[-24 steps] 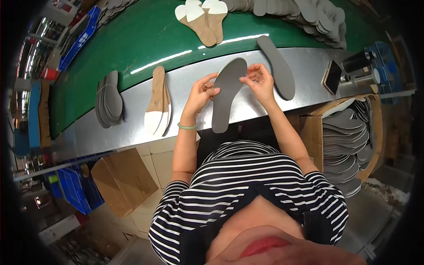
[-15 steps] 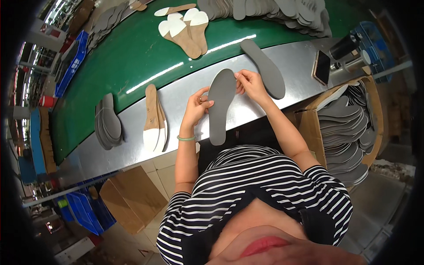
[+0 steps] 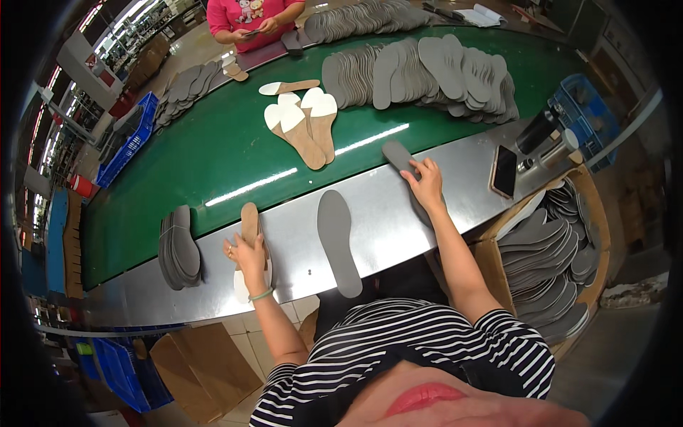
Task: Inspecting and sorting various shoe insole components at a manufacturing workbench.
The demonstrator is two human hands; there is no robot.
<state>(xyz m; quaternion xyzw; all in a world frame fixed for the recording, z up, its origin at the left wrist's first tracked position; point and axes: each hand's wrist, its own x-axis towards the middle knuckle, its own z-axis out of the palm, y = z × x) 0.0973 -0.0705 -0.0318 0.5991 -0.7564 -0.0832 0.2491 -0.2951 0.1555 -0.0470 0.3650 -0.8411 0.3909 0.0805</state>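
Insole (image 3: 336, 238), grey, lies flat on the metal surface (image 3: 297, 249), heel past the near edge. Left grip (image 3: 246, 255) covers the tan insoles (image 3: 249, 217) (fingers bent; I cannot tell whether it grasps any); pinching one by its rim should part it cleanly. Right grip (image 3: 427, 186), equally unclear, touches a second grey insole (image 3: 396, 153), best kept flat. Beyond, white-tipped insoles (image 3: 307, 144) lie fanned.

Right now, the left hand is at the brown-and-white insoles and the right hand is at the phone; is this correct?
Not entirely: the head view shows the right hand at a grey insole, not the phone. The left hand is at the brown-and-white insoles.
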